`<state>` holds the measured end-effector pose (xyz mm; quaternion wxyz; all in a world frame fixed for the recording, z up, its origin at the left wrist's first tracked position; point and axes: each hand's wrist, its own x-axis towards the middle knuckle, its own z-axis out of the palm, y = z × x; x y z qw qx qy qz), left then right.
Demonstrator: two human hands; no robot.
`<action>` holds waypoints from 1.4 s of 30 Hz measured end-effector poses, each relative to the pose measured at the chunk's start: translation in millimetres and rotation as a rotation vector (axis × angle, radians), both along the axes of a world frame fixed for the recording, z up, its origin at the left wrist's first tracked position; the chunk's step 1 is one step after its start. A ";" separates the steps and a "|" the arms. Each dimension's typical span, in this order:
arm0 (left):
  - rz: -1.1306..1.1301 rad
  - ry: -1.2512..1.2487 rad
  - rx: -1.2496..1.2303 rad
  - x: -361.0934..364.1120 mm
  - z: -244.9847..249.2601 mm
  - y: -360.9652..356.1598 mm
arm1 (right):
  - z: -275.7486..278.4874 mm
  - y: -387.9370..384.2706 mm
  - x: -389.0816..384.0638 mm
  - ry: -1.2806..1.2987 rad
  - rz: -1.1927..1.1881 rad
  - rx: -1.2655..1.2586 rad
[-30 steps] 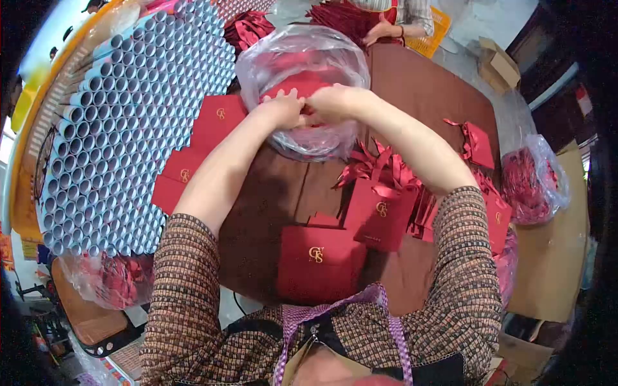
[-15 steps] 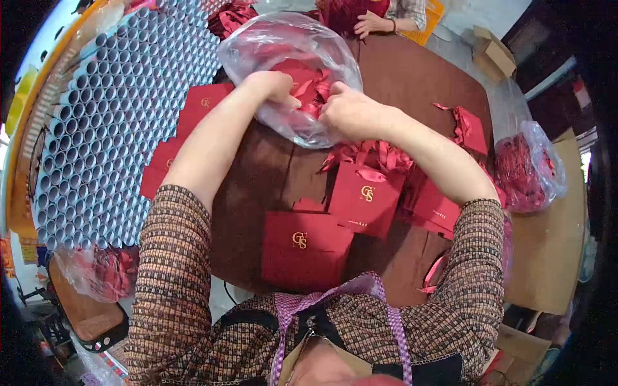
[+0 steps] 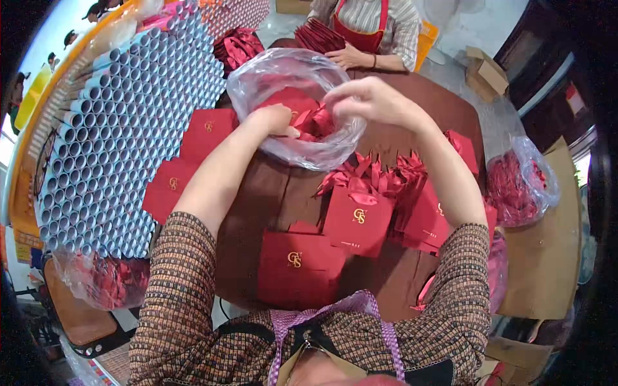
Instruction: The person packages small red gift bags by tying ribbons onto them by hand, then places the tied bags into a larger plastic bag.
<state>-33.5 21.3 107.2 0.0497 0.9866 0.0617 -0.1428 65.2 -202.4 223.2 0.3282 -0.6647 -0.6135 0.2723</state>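
Note:
A clear plastic bag (image 3: 257,71) with red gift bags (image 3: 286,103) and their ribbons (image 3: 315,122) inside stands on the brown table. My left hand (image 3: 275,120) reaches into its mouth, fingers closed on the gift bags there, the fingertips partly hidden. Over the right side of the rim, my right hand (image 3: 367,101) is raised with loosely bent fingers apart, slightly blurred, nothing visible in it. Closer to me lie stacks of red gift bags with gold lettering, one stack (image 3: 301,270) flat and another (image 3: 358,219) with ribbons at its top.
Many pale blue tubes (image 3: 122,148) are piled along the left. More red gift bags (image 3: 174,183) lie beside them. A filled plastic bag (image 3: 518,186) sits on cardboard (image 3: 544,257) at the right. Across the table (image 3: 425,96), another person's hand (image 3: 347,56) is by a red stack.
My right hand has risen from the ribbons to above the bag's right rim, its fingers loosening. My left hand stays in the bag. The view has tilted up, showing more of the other person.

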 end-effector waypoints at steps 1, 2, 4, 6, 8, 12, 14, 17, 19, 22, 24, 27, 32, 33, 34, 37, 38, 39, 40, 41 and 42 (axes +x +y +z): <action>0.000 -0.007 0.002 2.4 -2.2 2.1 | -3.4 3.1 8.2 -0.157 -0.016 0.168; 0.010 0.002 0.005 3.5 -4.1 3.6 | -2.9 5.2 10.7 -0.143 -0.041 0.158; 0.041 0.045 -0.001 6.3 -8.7 5.7 | -8.0 9.0 11.1 -0.196 -0.017 0.161; 0.056 0.044 -0.010 5.0 -6.0 3.6 | -22.4 17.4 2.4 -0.243 0.027 0.125; 0.074 0.044 -0.022 2.0 -2.9 0.7 | -35.6 28.4 -11.7 -0.337 0.114 0.136; 0.050 0.058 0.032 5.8 -12.3 4.9 | -58.8 50.5 -36.4 -0.399 0.120 0.032; 0.059 0.062 -0.011 8.1 -20.8 12.3 | -63.6 52.6 -42.6 -0.419 0.166 0.047; 0.105 0.015 0.013 5.1 -18.7 7.8 | -36.6 43.9 -30.8 -0.329 0.309 0.005; 0.102 -0.036 0.011 -4.9 -12.5 2.3 | 15.2 24.1 -8.5 -0.133 0.290 -0.087; 0.117 -0.045 0.005 -15.7 2.7 -8.2 | 41.8 -4.7 67.3 0.802 0.097 0.574; 0.120 -0.036 0.001 -8.9 -3.8 -2.7 | 25.5 -5.6 156.4 1.144 -0.464 1.384; 0.163 -0.007 -0.052 -7.9 -6.4 -2.9 | 25.9 6.4 72.9 0.704 -0.146 0.747; 0.197 -0.022 -0.028 -17.3 2.6 -13.1 | 13.6 18.2 23.0 0.142 -0.028 0.210; 0.206 -0.053 -0.032 -16.7 2.3 -13.1 | 14.7 12.5 20.7 0.269 0.047 0.121; 0.159 -0.037 0.076 -14.0 -0.7 -11.8 | 17.9 5.9 18.8 0.141 0.094 0.135; 0.172 -0.059 0.033 -16.9 1.1 -12.5 | 8.3 -3.8 17.1 -0.193 0.068 -0.089; 0.165 -0.073 0.031 -14.5 2.8 -12.1 | 8.8 -7.8 9.4 -0.254 0.094 -0.127; 0.180 -0.062 0.049 -13.7 2.2 -11.9 | 8.5 -8.1 2.3 -0.310 0.124 -0.169; 0.199 -0.045 0.062 -14.4 -0.8 -12.2 | 6.9 -4.2 -3.0 -0.313 0.127 -0.178; 0.203 -0.040 0.049 -15.4 -2.2 -13.4 | 1.2 0.0 -9.2 -0.191 0.154 -0.088; 0.211 -0.031 0.040 -14.7 -0.6 -13.3 | -6.4 5.0 -15.2 -0.065 0.179 -0.001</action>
